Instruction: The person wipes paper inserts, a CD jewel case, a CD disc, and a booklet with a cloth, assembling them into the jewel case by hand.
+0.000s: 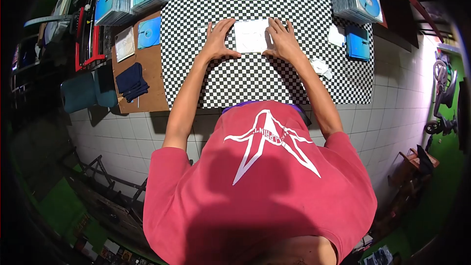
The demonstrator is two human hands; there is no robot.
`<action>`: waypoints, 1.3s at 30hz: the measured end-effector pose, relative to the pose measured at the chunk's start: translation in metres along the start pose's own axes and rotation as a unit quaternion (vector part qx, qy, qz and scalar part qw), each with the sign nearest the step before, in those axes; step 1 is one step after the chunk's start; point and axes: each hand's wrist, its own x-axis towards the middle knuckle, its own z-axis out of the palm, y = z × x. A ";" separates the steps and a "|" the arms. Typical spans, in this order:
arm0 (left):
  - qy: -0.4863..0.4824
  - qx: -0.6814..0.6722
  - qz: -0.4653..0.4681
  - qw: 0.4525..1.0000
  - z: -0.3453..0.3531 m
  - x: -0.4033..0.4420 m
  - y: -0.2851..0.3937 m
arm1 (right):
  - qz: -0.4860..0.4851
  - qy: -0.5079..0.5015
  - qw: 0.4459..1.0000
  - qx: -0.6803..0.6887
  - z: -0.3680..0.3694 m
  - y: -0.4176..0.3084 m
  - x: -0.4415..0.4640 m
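A white, flat, square CD case point(250, 37) lies on the checkered cloth in front of me; I cannot make out what is inside it. My left hand point(219, 40) spans its left side, with fingertips by the upper left corner and thumb by the lower left. Across from it, my right hand point(283, 40) grips the right edge, its thumb at the lower right corner and its fingers near the upper right. Both hands hold the case between thumb and fingers.
The checkered cloth point(245, 81) covers the table. Stacked CD cases point(115, 6) stand at the far left, and another stack point(355, 2) at the far right. Blue printed inserts point(357, 42), crumpled white tissue point(321, 67) and a folded dark cloth point(132, 81) lie around.
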 end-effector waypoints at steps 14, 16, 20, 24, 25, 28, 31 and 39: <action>-0.010 0.008 -0.006 1.000 0.002 0.001 -0.001 | 0.000 -0.018 0.998 0.054 -0.002 0.011 0.000; -0.010 0.004 -0.006 1.000 0.000 0.000 0.000 | -0.002 -0.025 0.998 0.054 0.001 0.011 0.000; -0.004 0.019 -0.004 1.000 0.003 0.001 -0.002 | -0.012 -0.016 0.998 0.059 0.005 0.014 0.000; -0.001 0.006 0.001 1.000 0.002 0.000 -0.002 | -0.019 0.008 0.997 0.080 0.003 0.013 0.000; -0.001 0.005 0.004 1.000 0.002 0.000 -0.002 | -0.023 0.014 0.996 0.082 0.003 0.014 0.001; -0.001 -0.001 0.004 1.000 0.001 0.001 -0.002 | -0.029 0.031 0.997 0.072 0.003 0.013 0.003; -0.006 -0.010 0.003 1.000 0.001 0.000 -0.003 | -0.042 0.031 0.997 0.048 0.003 0.013 0.005; -0.004 -0.055 0.026 0.998 0.009 0.003 -0.019 | -0.046 0.038 0.998 0.029 0.002 0.013 0.004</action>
